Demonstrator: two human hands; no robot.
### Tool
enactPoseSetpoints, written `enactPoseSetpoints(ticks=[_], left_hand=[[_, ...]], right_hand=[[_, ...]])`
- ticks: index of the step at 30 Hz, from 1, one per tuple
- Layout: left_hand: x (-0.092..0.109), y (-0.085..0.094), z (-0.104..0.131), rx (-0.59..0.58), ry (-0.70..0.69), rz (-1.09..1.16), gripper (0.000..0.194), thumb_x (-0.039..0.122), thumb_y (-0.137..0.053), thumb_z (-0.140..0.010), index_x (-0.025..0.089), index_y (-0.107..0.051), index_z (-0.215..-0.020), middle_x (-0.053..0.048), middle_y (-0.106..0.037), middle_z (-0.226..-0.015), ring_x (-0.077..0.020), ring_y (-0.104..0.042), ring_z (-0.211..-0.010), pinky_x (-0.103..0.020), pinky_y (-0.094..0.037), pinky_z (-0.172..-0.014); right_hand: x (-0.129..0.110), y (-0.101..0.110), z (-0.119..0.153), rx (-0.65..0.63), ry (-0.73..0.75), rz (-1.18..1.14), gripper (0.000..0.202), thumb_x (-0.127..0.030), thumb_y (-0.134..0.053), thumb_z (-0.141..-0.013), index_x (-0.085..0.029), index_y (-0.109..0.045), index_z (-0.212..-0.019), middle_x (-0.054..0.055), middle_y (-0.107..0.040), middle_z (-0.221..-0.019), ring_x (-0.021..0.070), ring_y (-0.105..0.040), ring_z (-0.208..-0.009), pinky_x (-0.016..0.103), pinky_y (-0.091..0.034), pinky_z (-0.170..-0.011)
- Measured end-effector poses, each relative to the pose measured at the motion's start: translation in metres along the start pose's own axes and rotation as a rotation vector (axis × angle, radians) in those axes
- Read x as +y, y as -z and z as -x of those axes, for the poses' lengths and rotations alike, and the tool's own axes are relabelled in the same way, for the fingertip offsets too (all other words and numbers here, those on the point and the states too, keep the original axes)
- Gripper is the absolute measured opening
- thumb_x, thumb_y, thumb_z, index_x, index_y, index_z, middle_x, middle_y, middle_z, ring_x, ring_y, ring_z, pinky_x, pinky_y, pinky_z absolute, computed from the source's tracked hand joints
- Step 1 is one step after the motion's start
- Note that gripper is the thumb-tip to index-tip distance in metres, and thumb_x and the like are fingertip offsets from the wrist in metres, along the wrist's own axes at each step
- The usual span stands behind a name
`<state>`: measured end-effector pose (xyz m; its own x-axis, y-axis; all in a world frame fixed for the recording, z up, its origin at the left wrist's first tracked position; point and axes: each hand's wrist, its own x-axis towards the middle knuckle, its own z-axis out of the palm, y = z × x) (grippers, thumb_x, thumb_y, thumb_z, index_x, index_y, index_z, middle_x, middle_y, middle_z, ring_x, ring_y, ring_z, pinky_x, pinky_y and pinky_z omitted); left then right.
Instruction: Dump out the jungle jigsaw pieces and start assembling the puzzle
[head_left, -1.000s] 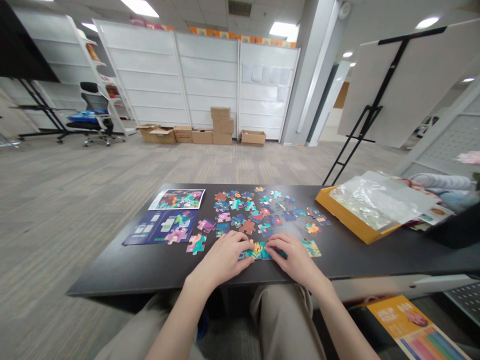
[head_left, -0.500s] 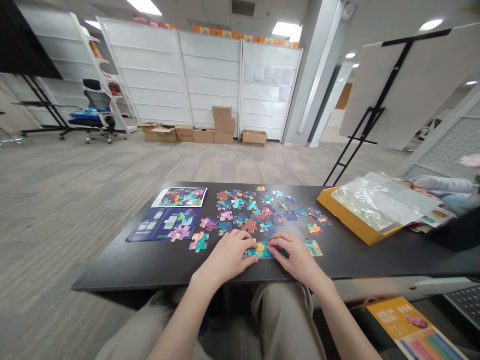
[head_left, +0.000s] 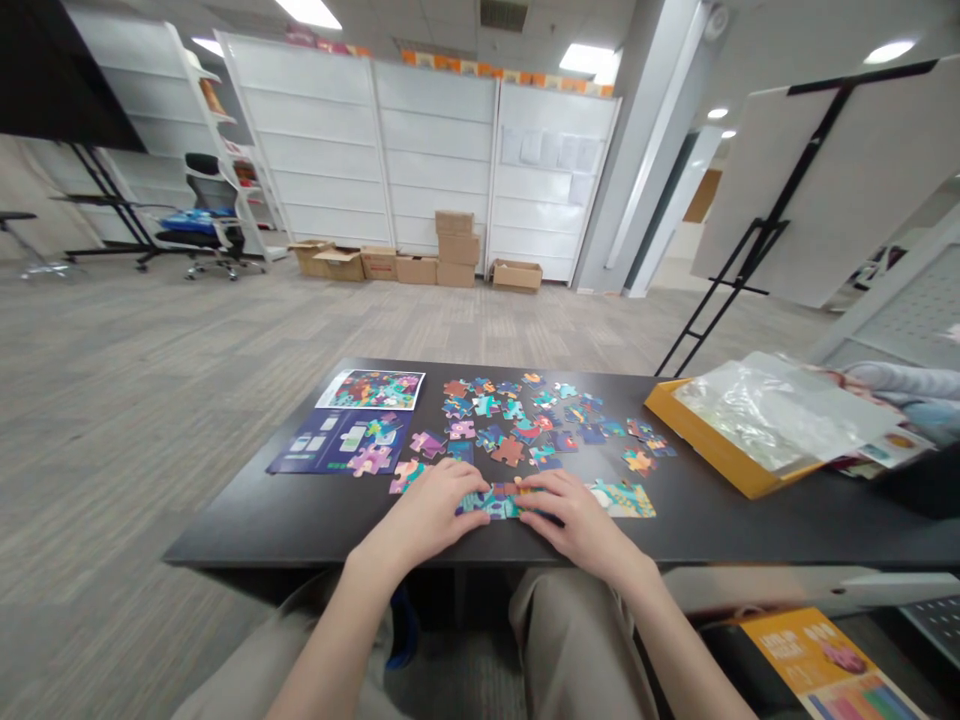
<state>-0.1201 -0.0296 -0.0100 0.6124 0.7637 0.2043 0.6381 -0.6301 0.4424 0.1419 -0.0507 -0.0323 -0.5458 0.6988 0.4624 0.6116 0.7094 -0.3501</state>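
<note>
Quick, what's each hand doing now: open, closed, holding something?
Left hand: fingers and thumb curved at the puzzle pieces; actual grip can't be told.
Right hand: partly curled over puzzle pieces; actual grip can't be told.

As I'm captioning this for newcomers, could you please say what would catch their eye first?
Probably the puzzle pieces scattered over the middle of the dark table. Towards its near edge, the left hand and right hand touch a strip of pieces. A yellow box holding clear plastic sits on the right.

Two hands [head_left: 429, 503], over twenty puzzle pieces [head_left: 509, 451]
</note>
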Motion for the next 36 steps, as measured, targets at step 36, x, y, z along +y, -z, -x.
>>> enactPoseSetpoints(ticks=[36], left_hand=[[-0.006, 0.017, 0.018, -0.002, 0.124, -0.013, 0.024, 0.029, -0.070, -0.089, 0.023, -0.070, -0.112, -0.006, -0.072, -0.120, -0.0250, -0.067, -0.112, -0.042, -0.047, -0.106]], right_hand=[[0.062, 0.063, 0.114, 0.229, -0.340, 0.244, 0.022, -0.042, -0.063, -0.096, -0.029, -0.079, -0.104, 0.008, -0.075, -0.116, 0.0285, -0.070, -0.106, 0.046, -0.059, -0.092]])
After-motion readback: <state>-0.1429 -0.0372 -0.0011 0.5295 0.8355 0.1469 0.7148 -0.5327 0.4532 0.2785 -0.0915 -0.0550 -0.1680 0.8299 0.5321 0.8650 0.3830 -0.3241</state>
